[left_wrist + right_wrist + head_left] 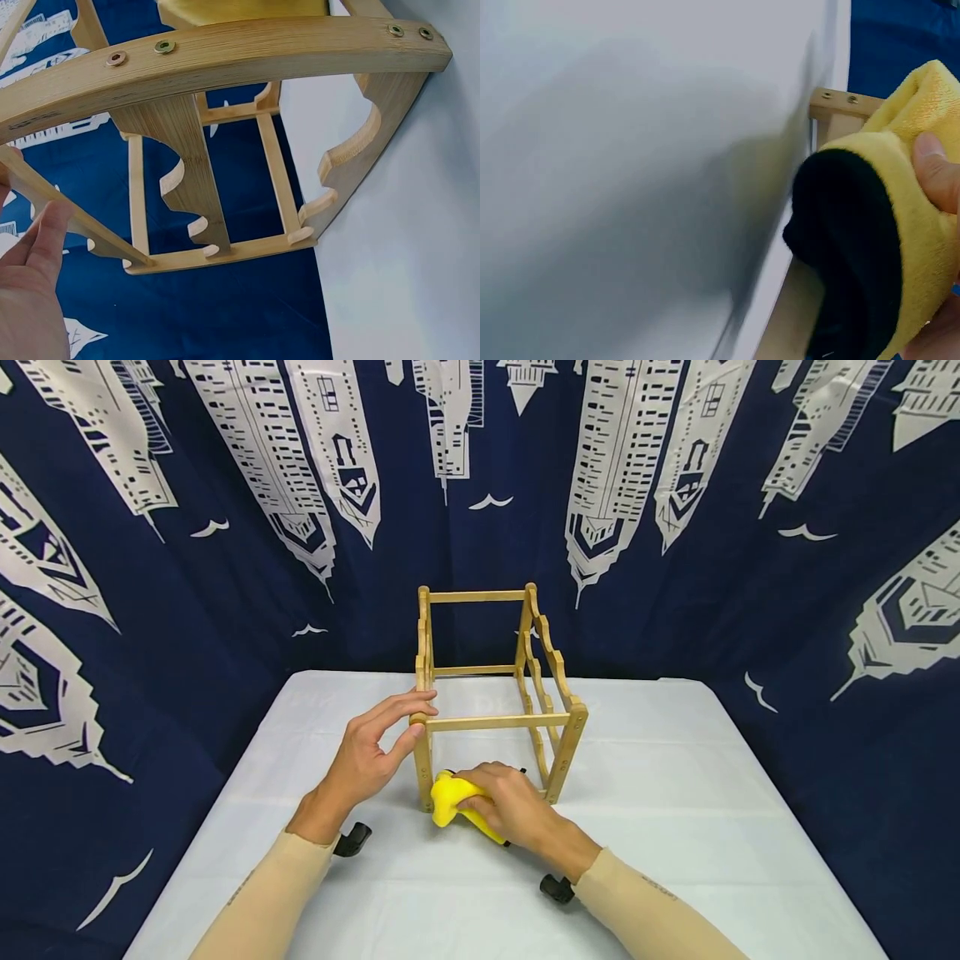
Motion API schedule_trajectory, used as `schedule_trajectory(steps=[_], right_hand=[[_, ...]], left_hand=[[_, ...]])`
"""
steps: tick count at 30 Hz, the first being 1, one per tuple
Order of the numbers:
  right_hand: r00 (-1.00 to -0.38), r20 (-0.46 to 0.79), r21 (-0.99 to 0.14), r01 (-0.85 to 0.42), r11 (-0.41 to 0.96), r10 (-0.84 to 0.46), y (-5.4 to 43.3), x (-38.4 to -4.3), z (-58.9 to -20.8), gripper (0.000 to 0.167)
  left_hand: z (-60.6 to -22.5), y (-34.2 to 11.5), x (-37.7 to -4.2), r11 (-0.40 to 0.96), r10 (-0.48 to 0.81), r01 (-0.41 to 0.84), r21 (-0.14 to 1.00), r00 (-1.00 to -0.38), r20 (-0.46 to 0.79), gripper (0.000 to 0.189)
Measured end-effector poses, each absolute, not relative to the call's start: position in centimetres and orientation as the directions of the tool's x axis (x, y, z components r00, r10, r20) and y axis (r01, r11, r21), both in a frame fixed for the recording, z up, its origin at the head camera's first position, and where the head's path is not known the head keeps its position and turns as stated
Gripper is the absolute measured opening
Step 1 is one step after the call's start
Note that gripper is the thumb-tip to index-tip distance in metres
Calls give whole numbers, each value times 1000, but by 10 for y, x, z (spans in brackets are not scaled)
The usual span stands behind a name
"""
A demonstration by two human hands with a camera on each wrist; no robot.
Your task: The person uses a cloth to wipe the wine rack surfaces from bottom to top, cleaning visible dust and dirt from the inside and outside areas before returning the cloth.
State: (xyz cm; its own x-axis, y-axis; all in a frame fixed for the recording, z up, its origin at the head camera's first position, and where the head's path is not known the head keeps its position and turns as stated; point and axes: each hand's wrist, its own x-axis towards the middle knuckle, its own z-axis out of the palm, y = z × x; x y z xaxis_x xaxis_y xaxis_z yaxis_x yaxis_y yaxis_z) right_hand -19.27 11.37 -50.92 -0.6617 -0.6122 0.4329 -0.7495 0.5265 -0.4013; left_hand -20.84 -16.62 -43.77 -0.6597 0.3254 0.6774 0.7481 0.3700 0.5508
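Note:
A light wooden rack (495, 722) with scalloped side rails stands on the white table. My left hand (367, 747) grips its near left top corner, the thumb on the near side and the fingers reaching over. In the left wrist view, that hand (34, 277) lies along a scalloped rail (82, 217). My right hand (510, 802) holds a bunched yellow cloth (453, 795) low at the rack's near side. The right wrist view shows the cloth (919, 225) folded, with a black part (855, 240) and the thumb pressed on it. The lower bar behind the cloth is mostly hidden.
The white table (675, 793) extends around the rack. A navy curtain (480, 552) with white building prints hangs behind and at both sides. Small black wrist mounts (557, 888) sit under both forearms.

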Motion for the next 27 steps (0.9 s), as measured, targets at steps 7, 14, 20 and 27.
schedule_trajectory(steps=[7, 14, 20, 27], right_hand=[[-639, 517, -412, -769, 489, -569, 123, -188, -496, 40], [-574, 630, -349, -811, 470, -523, 131, -181, -480, 48], [-512, 713, -301, -841, 450, -479, 138, -174, -464, 55], [-429, 800, -251, -875, 414, -420, 144, -170, -451, 47]], left_hand=[[-438, -167, -208, 376, 321, 735, 564, -674, 665, 32], [-439, -166, -207, 377, 324, 734, 564, -675, 663, 32], [-439, -165, -206, 380, 322, 730, 568, -680, 659, 32], [-440, -166, -206, 391, 323, 729, 561, -680, 658, 35]])
